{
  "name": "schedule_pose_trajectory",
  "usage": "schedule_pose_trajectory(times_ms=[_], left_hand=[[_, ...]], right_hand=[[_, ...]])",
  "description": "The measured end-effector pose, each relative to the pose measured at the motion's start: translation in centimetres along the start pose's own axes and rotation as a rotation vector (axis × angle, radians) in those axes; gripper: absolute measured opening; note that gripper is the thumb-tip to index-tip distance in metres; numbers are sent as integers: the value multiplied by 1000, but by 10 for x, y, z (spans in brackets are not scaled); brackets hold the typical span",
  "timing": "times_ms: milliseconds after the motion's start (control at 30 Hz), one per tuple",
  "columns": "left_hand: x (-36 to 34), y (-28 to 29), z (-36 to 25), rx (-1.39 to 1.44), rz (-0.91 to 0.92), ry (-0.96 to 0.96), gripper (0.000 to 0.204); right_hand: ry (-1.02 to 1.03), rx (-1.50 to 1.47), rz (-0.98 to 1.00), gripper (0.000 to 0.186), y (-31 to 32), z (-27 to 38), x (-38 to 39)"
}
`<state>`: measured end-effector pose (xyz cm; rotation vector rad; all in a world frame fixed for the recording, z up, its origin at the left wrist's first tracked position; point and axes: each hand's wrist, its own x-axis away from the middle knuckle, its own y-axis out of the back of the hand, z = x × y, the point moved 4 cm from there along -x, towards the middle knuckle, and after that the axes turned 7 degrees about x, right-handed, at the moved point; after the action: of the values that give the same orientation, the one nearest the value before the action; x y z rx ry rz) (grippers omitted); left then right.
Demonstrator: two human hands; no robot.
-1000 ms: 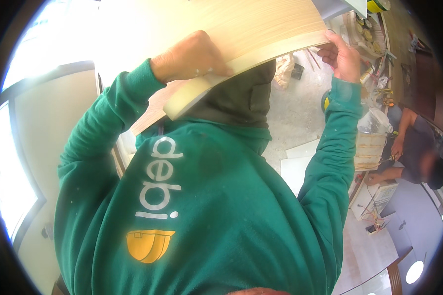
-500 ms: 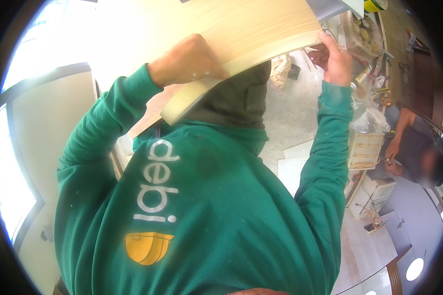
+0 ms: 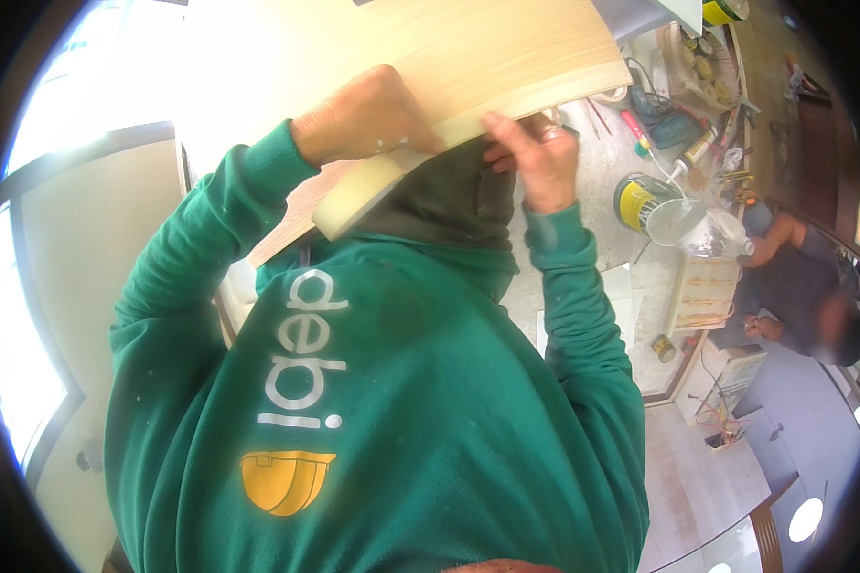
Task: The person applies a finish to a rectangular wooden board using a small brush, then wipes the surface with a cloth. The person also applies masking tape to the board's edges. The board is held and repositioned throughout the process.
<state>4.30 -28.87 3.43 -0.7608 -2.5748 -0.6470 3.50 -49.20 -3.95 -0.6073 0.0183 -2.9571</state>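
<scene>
A light wood-grain board [image 3: 516,57] lies at the top, its near edge facing me. My left hand [image 3: 368,119] is closed in a fist over that edge, gripping a wide pale-yellow roll of tape [image 3: 358,191] that sticks out below it. The fingers under the fist are hidden. Along the same edge, to the right, my right hand [image 3: 540,158] pinches the board, thumb on the edge and fingers curled below.
To the right are a tub with a yellow label [image 3: 635,202], a cordless drill [image 3: 674,124], a sealant tube [image 3: 698,148] and a clear plastic bottle [image 3: 721,234]. A person in dark clothing [image 3: 803,286] sits at the far right. A small can [image 3: 663,348] stands on the floor.
My right hand has slid left along the board's edge from its right corner, nearer my left hand. The left hand and roll stay put. The person's nearer arm has shifted.
</scene>
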Motion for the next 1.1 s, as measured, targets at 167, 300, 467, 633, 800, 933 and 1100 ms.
schedule_pose_trajectory(times_ms=[167, 300, 467, 633, 800, 933, 1100], left_hand=[[3, -1, 5, -3, -25, -40, 35], [1, -1, 6, -46, -28, -43, 36], [0, 1, 2, -128, 10, 30, 39], [-4, 2, 6, -248, -3, 99, 40], [-2, 3, 2, -192, -14, 63, 38], [-1, 7, 5, -113, -36, 41, 38], [-3, 5, 5, -143, -18, 41, 37]], right_hand=[[31, -48, -141, 37, 16, 4, -15], [39, -151, -323, 39, 50, 17, -42], [19, -130, -238, 43, 31, 12, -33], [-25, -109, -190, 46, 14, 8, -23], [-13, -91, -200, 47, 15, 11, -22], [6, -92, -186, 47, 17, 10, -24], [16, -93, -183, 46, 17, 8, -26]])
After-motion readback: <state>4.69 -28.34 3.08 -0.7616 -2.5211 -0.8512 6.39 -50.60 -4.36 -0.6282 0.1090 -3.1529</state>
